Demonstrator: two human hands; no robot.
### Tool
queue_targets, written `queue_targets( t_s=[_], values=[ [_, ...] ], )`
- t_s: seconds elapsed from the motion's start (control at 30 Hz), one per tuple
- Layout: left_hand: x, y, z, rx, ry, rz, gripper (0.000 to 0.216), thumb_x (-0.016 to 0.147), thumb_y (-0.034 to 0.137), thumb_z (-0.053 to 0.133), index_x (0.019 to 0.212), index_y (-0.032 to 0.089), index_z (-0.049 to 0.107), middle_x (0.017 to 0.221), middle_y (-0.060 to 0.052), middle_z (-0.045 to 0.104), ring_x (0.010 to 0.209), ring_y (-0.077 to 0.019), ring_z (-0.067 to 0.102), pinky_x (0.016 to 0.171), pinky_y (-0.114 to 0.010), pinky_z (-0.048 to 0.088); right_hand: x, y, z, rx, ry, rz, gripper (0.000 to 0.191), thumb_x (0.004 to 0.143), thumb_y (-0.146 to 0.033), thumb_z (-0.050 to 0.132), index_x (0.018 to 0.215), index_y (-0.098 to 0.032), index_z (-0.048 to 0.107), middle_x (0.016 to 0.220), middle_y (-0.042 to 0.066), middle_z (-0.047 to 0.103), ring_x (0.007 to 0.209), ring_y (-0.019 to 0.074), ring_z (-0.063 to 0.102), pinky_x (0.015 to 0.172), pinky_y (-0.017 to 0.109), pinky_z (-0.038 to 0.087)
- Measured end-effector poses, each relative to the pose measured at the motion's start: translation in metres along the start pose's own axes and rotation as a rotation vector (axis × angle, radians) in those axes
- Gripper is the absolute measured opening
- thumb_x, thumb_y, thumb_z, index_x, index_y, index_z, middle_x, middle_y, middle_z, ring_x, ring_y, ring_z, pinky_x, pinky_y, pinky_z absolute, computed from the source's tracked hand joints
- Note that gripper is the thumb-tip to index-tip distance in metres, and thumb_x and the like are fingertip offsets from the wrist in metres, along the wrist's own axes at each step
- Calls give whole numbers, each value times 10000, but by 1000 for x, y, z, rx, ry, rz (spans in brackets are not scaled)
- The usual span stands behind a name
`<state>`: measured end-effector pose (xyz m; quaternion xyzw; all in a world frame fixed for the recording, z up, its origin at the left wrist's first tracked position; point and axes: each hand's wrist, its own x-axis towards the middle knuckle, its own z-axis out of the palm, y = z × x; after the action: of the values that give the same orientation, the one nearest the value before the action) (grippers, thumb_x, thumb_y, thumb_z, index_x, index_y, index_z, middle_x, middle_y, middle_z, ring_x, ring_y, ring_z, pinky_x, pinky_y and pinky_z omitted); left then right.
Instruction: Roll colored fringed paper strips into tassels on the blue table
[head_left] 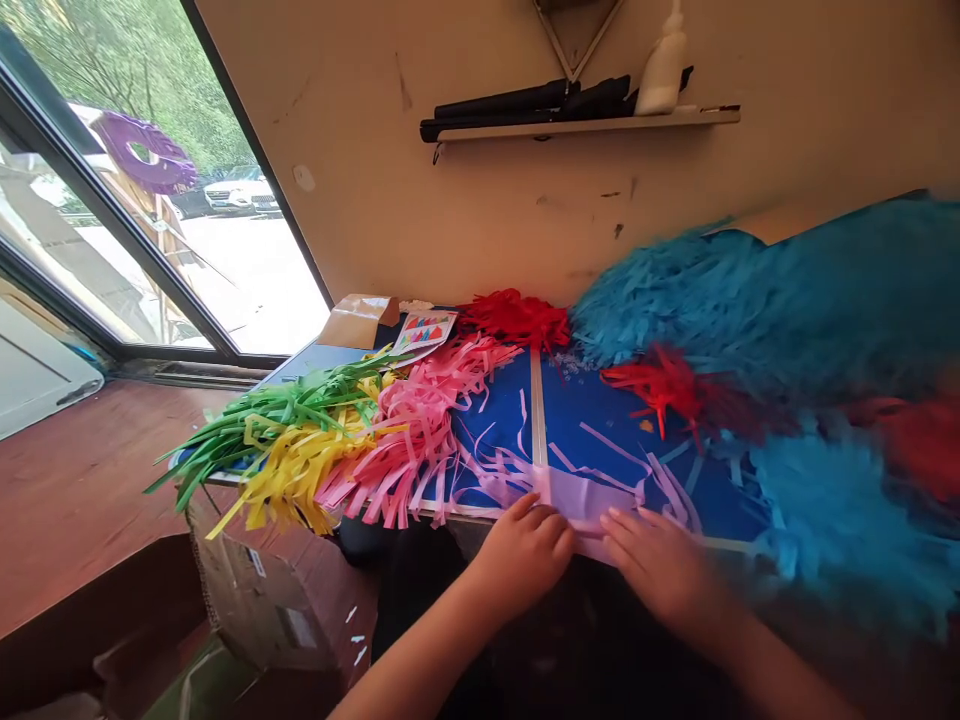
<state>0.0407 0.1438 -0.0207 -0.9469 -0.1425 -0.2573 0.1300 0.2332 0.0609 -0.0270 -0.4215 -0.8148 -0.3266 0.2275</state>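
A strip of light purple tissue paper with fringed ends lies at the front edge of the blue table, just before me. My left hand has its fingers curled over the strip's left part, closed on the paper. On the strip's right part rest the outstretched fingers of my right hand, lying flat. The undersides of both hands are hidden. Cut purple fringes spread across the table on both sides of the strip. Left of my hands is a bunch of pink tissue fringe.
Yellow fringe and green fringe hang over the table's left end. Red fringe lies at the back, and large blue fringe piles fill the right. A cardboard box stands on the floor. A white bottle sits on the wall shelf.
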Motion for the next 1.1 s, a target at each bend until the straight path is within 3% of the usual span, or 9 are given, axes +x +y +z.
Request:
queue_targets(
  t_s=[0.13, 0.27, 0.4, 0.53, 0.63, 0.73, 0.9, 1.1],
  values=[
    [2, -7, -5, 31, -31, -9, 169, 872, 137, 413, 851, 147, 580, 811, -25, 664, 818, -155, 623, 889, -339, 437, 0, 9, 0, -37, -36, -22, 340, 863, -50, 294, 948, -128, 614, 1055, 90, 651, 1053, 200, 560, 933, 372, 363],
    [10, -18, -26, 66, 91, -23, 213, 880, 113, 372, 874, 139, 584, 911, -39, 681, 853, -162, 629, 886, -348, 440, 1, 18, -5, -146, -56, 3, 308, 876, -97, 332, 1006, -186, 596, 1130, 53, 622, 1133, 172, 507, 958, 356, 329],
    [29, -36, -54, 130, 205, -30, 197, 888, 120, 395, 921, 140, 588, 990, -26, 685, 928, -172, 622, 916, -359, 419, 30, 28, -21, -284, 39, 43, 222, 853, -123, 449, 974, -233, 600, 1119, 17, 630, 1175, 149, 470, 971, 324, 302],
    [32, -56, -70, 171, 280, -12, 144, 866, 129, 455, 897, 162, 592, 1016, -20, 682, 981, -170, 605, 949, -362, 394, 59, 31, -26, -289, 140, -30, 209, 848, -125, 460, 957, -218, 613, 1140, 14, 617, 1207, 163, 436, 940, 312, 325],
    [16, -57, -64, 124, 200, 4, 149, 870, 144, 448, 846, 166, 594, 1032, -19, 674, 981, -176, 597, 937, -364, 400, 55, 25, -16, -156, 97, -116, 247, 858, -105, 396, 923, -174, 625, 1107, 29, 635, 1149, 181, 494, 905, 321, 358],
    [0, -44, -44, 29, 49, 30, 183, 882, 155, 415, 866, 160, 597, 1083, -27, 649, 999, -179, 581, 910, -351, 420, 35, 14, 0, 4, 39, -130, 295, 861, -80, 337, 892, -144, 624, 1047, 55, 659, 1070, 194, 551, 878, 345, 393],
    [-6, -19, -11, -76, -110, 16, 235, 870, 162, 439, 1056, 116, 574, 1147, -59, 616, 1038, -191, 558, 919, -343, 422, 14, 6, 16, 127, -24, -63, 304, 844, -62, 321, 871, -135, 615, 984, 70, 675, 961, 187, 599, 873, 352, 415],
    [2, -23, -12, -308, -244, -146, 205, 881, 257, 453, 984, 185, 616, 1046, -19, 652, 941, -171, 571, 819, -320, 441, 20, 15, 12, 384, -167, 147, 232, 867, -145, 359, 927, -171, 582, 909, 38, 671, 894, 166, 597, 846, 335, 405]
  ],
)
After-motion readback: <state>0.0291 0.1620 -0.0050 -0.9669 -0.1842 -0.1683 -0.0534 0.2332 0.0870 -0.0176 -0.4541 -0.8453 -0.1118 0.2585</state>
